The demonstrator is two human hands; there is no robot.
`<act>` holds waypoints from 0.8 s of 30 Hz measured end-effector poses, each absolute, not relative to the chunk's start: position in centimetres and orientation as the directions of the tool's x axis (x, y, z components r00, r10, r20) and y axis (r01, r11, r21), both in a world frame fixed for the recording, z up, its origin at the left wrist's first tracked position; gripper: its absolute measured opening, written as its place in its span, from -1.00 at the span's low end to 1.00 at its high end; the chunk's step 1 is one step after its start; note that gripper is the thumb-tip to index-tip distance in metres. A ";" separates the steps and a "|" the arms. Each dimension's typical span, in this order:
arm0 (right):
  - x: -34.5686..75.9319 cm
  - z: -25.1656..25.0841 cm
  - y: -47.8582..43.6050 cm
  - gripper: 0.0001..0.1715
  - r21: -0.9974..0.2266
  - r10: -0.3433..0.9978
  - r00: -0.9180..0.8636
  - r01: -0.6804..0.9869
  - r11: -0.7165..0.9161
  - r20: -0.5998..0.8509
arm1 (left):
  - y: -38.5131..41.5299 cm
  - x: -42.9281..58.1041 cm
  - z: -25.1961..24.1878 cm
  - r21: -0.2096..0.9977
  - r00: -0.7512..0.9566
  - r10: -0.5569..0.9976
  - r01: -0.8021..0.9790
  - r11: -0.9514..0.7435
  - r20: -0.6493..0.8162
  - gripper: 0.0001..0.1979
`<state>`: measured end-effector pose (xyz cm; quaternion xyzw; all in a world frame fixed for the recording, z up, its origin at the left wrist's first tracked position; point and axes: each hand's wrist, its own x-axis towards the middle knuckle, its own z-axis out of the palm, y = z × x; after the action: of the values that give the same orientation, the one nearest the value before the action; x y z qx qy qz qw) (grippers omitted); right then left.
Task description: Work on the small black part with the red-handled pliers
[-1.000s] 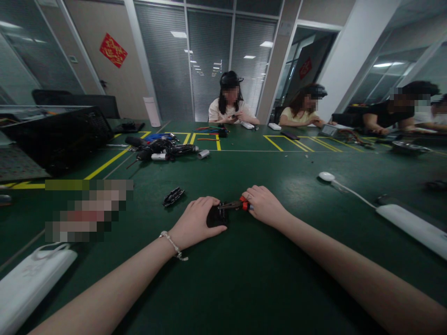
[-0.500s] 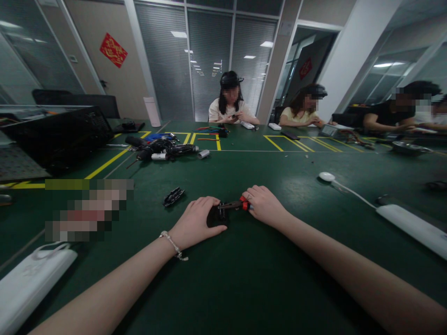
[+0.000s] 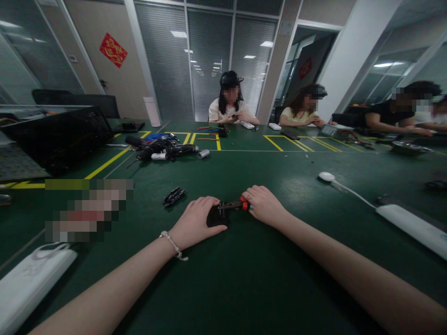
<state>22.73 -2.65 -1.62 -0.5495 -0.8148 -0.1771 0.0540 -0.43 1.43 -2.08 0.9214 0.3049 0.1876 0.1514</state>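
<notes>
My left hand (image 3: 197, 217) is closed around the left side of a small black part (image 3: 217, 217) on the green tabletop, thumb at its near edge and fingers at its far edge. What exactly the part is I cannot make out. My right hand (image 3: 264, 204) grips red-handled needle-nose pliers (image 3: 244, 203). Their long jaws (image 3: 228, 205) point left and reach the upper right of the black part; whether they pinch something is too small to tell. Left of my left hand lies a separate black piece with metallic bits (image 3: 173, 197).
Farther back lies a pile of black tools and cables (image 3: 157, 146), with small silver cylinders (image 3: 203, 154) near it. A white power bank-like box (image 3: 37, 279) is at left, another long white device (image 3: 412, 228) at right. Several people sit across the green table (image 3: 251, 163).
My hands, the black part and the pliers show almost no movement. At far right, a co-worker's arms have shifted slightly.
</notes>
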 end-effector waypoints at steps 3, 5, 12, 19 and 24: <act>22.7 -1.6 -2.7 -0.70 0.228 0.878 -0.386 0.916 0.330 0.284 | 1.4 -0.4 -2.0 0.393 0.743 0.620 0.506 -0.767 0.253 -0.46; 22.7 -1.5 -2.7 -0.70 0.224 0.874 -0.394 0.914 0.339 0.283 | 1.4 -0.4 -2.0 0.393 0.744 0.619 0.507 -0.768 0.251 -0.47; 22.8 -1.6 -2.7 -0.69 0.217 0.872 -0.398 0.913 0.346 0.286 | 1.6 -0.4 -2.0 0.394 0.743 0.622 0.509 -0.765 0.248 -0.46; 22.7 -1.7 -2.6 -0.70 0.232 0.875 -0.385 0.916 0.326 0.292 | 1.3 -0.4 -2.0 0.390 0.741 0.622 0.510 -0.767 0.255 -0.48; 22.8 -1.6 -2.6 -0.69 0.227 0.868 -0.403 0.910 0.346 0.291 | 1.3 -0.4 -1.9 0.395 0.738 0.629 0.516 -0.760 0.245 -0.48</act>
<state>22.77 -2.64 -1.63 -0.5432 -0.8183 -0.1781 0.0597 -0.41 1.28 -1.88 0.9197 0.3112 0.1847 0.1522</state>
